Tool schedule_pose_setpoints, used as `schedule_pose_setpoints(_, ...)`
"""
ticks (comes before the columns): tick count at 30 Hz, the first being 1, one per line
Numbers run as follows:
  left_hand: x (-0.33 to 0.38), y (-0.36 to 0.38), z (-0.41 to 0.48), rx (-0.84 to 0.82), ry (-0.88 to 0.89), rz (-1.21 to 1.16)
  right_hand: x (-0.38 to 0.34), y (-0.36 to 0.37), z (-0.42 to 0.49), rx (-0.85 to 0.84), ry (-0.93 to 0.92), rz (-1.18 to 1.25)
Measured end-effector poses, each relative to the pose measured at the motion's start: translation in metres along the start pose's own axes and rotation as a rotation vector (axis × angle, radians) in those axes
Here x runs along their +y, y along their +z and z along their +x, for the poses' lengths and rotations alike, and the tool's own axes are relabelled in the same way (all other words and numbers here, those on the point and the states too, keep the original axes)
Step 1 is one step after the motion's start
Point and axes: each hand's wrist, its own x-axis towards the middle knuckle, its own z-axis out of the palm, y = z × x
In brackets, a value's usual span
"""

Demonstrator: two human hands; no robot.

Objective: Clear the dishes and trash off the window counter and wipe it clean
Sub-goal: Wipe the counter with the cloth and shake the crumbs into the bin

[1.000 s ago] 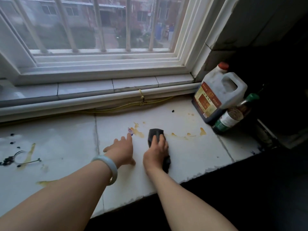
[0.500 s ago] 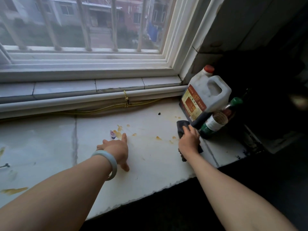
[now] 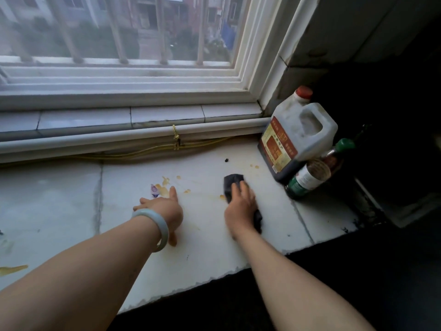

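Bench (image 3: 210,247) of white tile below the window frame (image 3: 143,91), front edge chipped. Right hand (image 3: 239,206) lies on top of a dark cleaning cloth (image 3: 232,181) right of centre; its fingers (image 3: 238,187) are laid along the cloth and press it onto the tile, not clenched round it, though the hand is blurred and the thumb cannot be seen. The cloth shows ahead of the fingertips and again beside the wrist. Left hand (image 3: 164,210) is released and holds nothing, palm down on the bench with fingers spread and the index finger stretched forward. It carries a pale bangle (image 3: 161,225) at the wrist. Just ahead of that finger lie yellow-brown smears (image 3: 164,186) and, touching them on the left, a small purple scrap (image 3: 154,190). Further small yellow spots sit near the cloth's left edge, and a longer yellow streak (image 3: 13,268) lies at the far left of the bench. One black speck (image 3: 226,160) lies behind the cloth. At the right end stand a white plastic jug (image 3: 298,137) with a red cap and a red label, and against it a tilted glass bottle (image 3: 310,177) with a green cap. Yellow cord (image 3: 155,150) runs along the back of the bench under the sill.
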Motion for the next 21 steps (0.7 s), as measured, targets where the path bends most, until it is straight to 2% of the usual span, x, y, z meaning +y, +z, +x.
schedule_pose_setpoints(2, -0.001, -0.003, -0.01, 0.017, 0.01, 0.023, -0.024, 0.013, -0.017, -0.024, -0.093, 0.087)
schedule_pose_setpoints(5, -0.003, -0.005, -0.023, 0.047, 0.025, 0.025, -0.047, 0.017, -0.025, -0.16, -0.176, 0.122)
schedule_pose_setpoints(7, -0.006, -0.004, -0.025, 0.082, 0.066, 0.057, -0.043, 0.012, -0.017, -0.101, -0.186, 0.172)
schedule_pose_setpoints(9, -0.008, -0.003, -0.024, 0.095, 0.096, 0.079, -0.03, 0.002, -0.001, -0.036, -0.141, 0.171)
schedule_pose_setpoints(13, -0.005, -0.004, -0.024, 0.065, 0.072, 0.063, 0.006, -0.024, 0.051, 0.025, -0.018, 0.014)
schedule_pose_setpoints(17, -0.002, -0.006, -0.024, 0.051, 0.063, 0.061, 0.027, -0.033, 0.087, -0.042, 0.133, -0.047)
schedule_pose_setpoints(21, -0.002, -0.007, -0.024, 0.052, 0.05, 0.06, 0.019, -0.027, 0.103, -0.087, 0.118, -0.06)
